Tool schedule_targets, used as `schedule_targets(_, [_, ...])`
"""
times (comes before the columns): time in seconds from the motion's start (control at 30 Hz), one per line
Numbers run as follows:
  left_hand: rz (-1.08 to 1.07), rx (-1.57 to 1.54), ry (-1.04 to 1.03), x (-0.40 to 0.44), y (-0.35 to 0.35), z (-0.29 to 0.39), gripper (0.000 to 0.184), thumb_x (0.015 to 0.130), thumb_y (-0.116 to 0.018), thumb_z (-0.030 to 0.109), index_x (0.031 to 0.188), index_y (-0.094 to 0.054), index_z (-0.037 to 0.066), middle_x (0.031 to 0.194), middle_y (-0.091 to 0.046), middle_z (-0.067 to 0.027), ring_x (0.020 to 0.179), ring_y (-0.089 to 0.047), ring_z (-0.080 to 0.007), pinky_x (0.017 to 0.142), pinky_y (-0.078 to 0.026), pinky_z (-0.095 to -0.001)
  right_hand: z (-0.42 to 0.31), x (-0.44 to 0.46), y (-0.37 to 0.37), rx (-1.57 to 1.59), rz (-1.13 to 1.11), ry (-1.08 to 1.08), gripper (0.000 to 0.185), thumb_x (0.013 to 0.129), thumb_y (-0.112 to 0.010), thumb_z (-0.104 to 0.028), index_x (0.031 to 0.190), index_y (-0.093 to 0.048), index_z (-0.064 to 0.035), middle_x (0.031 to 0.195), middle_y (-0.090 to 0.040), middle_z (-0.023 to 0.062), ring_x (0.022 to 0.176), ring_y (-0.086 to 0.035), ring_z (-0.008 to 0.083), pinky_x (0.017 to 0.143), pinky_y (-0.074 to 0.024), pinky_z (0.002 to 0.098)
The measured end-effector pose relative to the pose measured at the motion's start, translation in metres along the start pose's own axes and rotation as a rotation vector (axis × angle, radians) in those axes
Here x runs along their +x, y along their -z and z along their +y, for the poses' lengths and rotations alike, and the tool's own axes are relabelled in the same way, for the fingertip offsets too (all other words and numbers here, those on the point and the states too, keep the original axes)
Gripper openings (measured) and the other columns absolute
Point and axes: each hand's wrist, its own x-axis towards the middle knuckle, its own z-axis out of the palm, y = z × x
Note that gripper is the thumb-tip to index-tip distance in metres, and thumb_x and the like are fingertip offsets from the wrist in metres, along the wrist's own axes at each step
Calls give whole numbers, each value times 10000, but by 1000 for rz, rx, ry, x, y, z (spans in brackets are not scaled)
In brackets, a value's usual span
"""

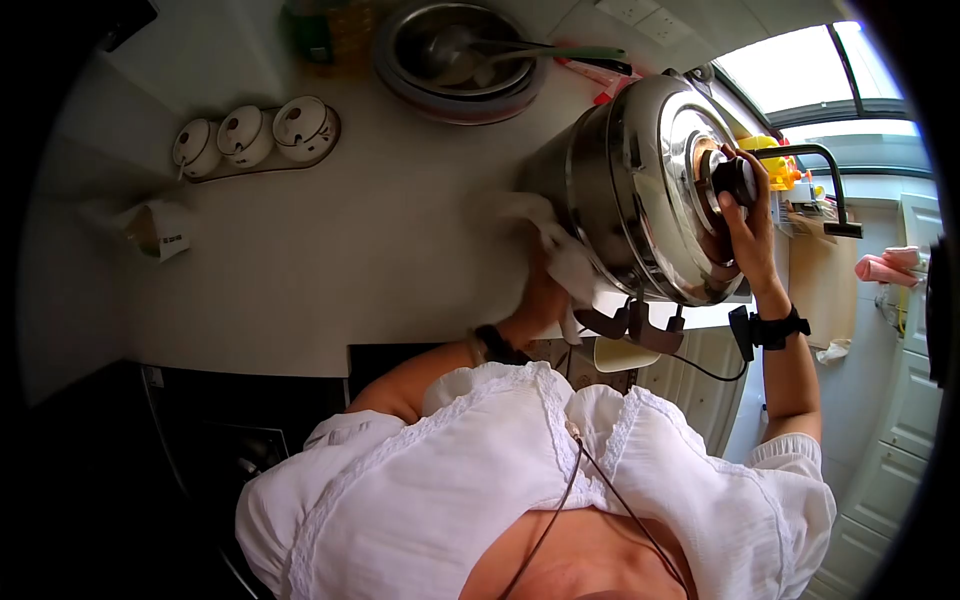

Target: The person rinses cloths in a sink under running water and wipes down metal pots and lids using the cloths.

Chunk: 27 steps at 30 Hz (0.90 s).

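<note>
A large stainless steel pot with dark handles stands at the right of the counter. My right hand reaches over its shiny lid, fingers closed around the black knob. Low beside the pot's left side, my left hand is closed on a white cloth. Part of that hand lies in shadow and is blurred, and the cloth partly covers it. The cloth appears to touch the pot's lower side.
Behind the pot sit stacked metal bowls with ladles in them. Several lidded seasoning jars stand on a tray at the back left, near a small paper box. A black faucet and yellow bottle are beyond the pot.
</note>
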Motion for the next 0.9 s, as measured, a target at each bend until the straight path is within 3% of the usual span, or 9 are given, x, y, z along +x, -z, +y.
schedule_targets(0.03, [-36, 199, -94, -2, -4, -27, 373, 994, -460, 276, 1250, -451, 5, 1195, -506, -84, 1111, -470, -160, 950, -408, -322, 0, 0, 2, -14, -5, -20, 589, 857, -654, -202, 1349, -395, -10, 1312, -489, 150, 1206, -470, 232, 1019, -374, 337])
schedule_targets(0.17, [133, -865, 302, 105, 12, -78, 465, 984, -463, 260, 1364, -401, 0, 1312, -497, -71, 1157, -488, -160, 998, -386, -312, -1, -3, 5, -54, 16, -24, 584, 839, -665, -172, 1337, -407, -7, 1307, -501, 150, 1197, -478, 228, 1014, -378, 337])
schedule_targets(0.2, [120, -925, 373, 135, 18, -83, 457, 985, -461, 261, 1355, -407, -1, 1302, -501, -74, 1147, -492, -163, 990, -390, -313, 0, -3, 4, -61, 27, -4, 583, 835, -666, -162, 1335, -409, -7, 1305, -504, 152, 1195, -481, 227, 1013, -380, 337])
schedule_targets(0.37, [-113, -786, 570, 229, 52, -78, 419, 990, -453, 268, 1309, -435, -3, 1255, -519, -91, 1097, -510, -177, 953, -410, -319, -8, 1, 3, -41, 20, 23, 573, 822, -651, -99, 1333, -404, -16, 1319, -511, 158, 1172, -501, 218, 1019, -379, 336])
schedule_targets(0.47, [-225, -696, 594, 251, 65, -72, 400, 993, -448, 273, 1281, -452, -5, 1226, -529, -101, 1067, -521, -185, 930, -422, -323, -9, -2, 0, 85, 19, -53, 561, 833, -631, -66, 1340, -393, -44, 1342, -500, 153, 1175, -493, 206, 1017, -385, 332])
schedule_targets(0.57, [-282, -630, 620, 258, 74, -72, 384, 996, -443, 277, 1253, -469, -6, 1198, -540, -112, 1037, -532, -194, 907, -433, -327, -5, 1, 2, 39, -4, 19, 548, 842, -625, -65, 1339, -394, -48, 1351, -495, 152, 1189, -485, 202, 1010, -391, 326])
schedule_targets(0.8, [-44, -592, 776, 189, 75, -91, 358, 1003, -431, 287, 1189, -508, -9, 1131, -565, -136, 967, -557, -213, 854, -461, -335, -3, 2, 3, -1, -5, 27, 531, 876, -647, -126, 1337, -396, -48, 1329, -526, 138, 1176, -508, 195, 1016, -379, 322])
schedule_targets(0.87, [88, -612, 831, 141, 55, -73, 355, 1005, -428, 290, 1170, -520, -10, 1112, -572, -142, 947, -564, -219, 839, -469, -338, -6, 0, 2, -1, -5, 38, 539, 887, -647, -149, 1348, -385, -47, 1324, -529, 125, 1159, -515, 186, 1012, -378, 315])
schedule_targets(0.9, [70, -614, 733, 110, 44, -46, 354, 1006, -426, 292, 1161, -525, -10, 1103, -576, -146, 937, -568, -222, 832, -473, -339, -5, 2, 1, 18, -6, 43, 546, 887, -650, -153, 1351, -382, -51, 1324, -529, 122, 1153, -516, 182, 1009, -381, 312])
